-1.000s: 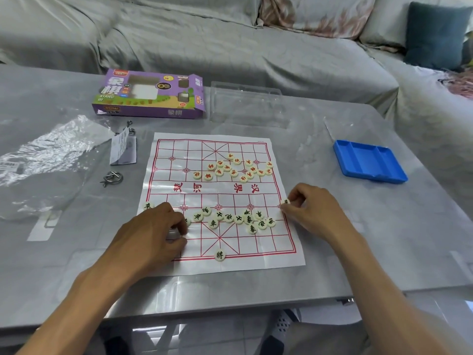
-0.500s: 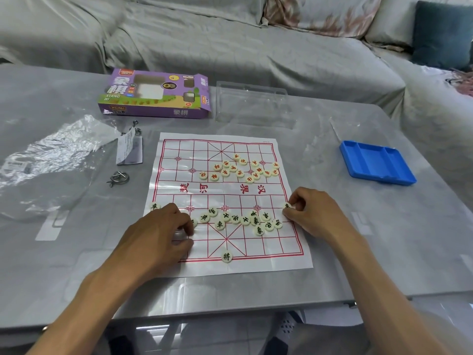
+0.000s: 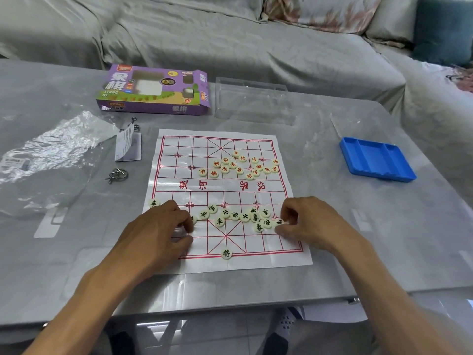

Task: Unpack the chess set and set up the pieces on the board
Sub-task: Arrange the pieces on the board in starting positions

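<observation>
The left hand [image 3: 156, 234] lies curled over the near left corner of the white paper board with red grid lines [image 3: 222, 196], hiding the squares and a cream round piece [image 3: 193, 219] at its fingertips; whether it grips anything I cannot tell. The right hand [image 3: 307, 224] pinches a black-lettered cream disc [image 3: 279, 222], half covered, at the board's right edge. Between the hands sits the cluster of black-lettered discs [image 3: 235, 216]; beyond them, the red-lettered discs [image 3: 240, 165]. Compared with half a second ago, the right hand has slid its disc slightly nearer along that edge; the left has stayed put. Beyond the left hand lies the purple cardboard box [image 3: 153, 90].
</observation>
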`<action>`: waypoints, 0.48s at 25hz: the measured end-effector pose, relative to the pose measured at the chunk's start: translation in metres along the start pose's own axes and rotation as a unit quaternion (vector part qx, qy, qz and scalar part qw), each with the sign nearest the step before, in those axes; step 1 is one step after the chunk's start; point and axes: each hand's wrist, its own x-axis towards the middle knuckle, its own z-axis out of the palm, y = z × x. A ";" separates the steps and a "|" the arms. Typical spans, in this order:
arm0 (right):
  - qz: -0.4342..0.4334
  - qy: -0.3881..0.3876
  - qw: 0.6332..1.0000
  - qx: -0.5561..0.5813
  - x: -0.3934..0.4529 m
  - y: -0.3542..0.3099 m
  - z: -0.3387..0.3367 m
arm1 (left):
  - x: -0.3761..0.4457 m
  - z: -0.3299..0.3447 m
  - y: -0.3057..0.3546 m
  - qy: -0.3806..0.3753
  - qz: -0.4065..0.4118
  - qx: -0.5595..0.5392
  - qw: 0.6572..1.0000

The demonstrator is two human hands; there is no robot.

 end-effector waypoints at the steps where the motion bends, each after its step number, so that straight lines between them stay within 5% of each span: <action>1: 0.004 0.000 1.000 -0.008 -0.001 0.002 -0.001 | 0.000 0.000 0.001 0.001 0.002 0.000 1.000; 12: -0.038 -0.024 0.999 0.010 -0.003 0.006 -0.007 | 0.001 -0.002 0.003 -0.001 -0.009 -0.008 1.000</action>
